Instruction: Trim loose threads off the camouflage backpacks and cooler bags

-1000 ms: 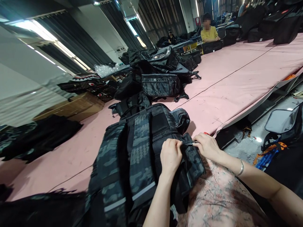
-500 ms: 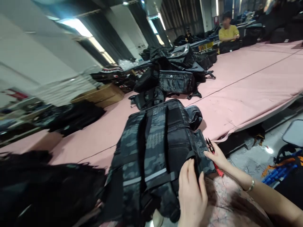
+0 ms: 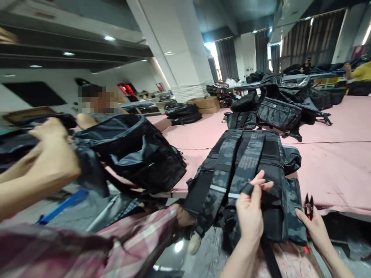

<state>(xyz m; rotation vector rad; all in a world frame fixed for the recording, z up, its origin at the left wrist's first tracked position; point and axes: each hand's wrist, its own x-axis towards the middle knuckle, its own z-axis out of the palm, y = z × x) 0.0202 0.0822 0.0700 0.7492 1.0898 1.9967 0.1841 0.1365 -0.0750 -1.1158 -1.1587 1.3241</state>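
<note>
A dark camouflage backpack (image 3: 246, 166) lies back-side up on the pink table (image 3: 342, 162), its lower end hanging over the edge toward me. My left hand (image 3: 252, 210) pinches a black strap (image 3: 269, 247) at the backpack's lower part, fingers closed on it. My right hand (image 3: 314, 226) rests against the backpack's right lower corner and holds small black thread snips (image 3: 308, 204) with red handles, their points up.
At my left a co-worker in a plaid sleeve (image 3: 116, 243) holds another dark backpack (image 3: 136, 150) open with a hand (image 3: 52, 154). More black bags (image 3: 278, 110) pile at the table's far side, beside a cardboard box (image 3: 204, 103). A person in yellow (image 3: 361, 71) sits far right.
The view has swung left, bringing the co-worker and their bag into sight. My left hand moved up onto the backpack and pinched a strap. My right hand stays at the corner with the snips.
</note>
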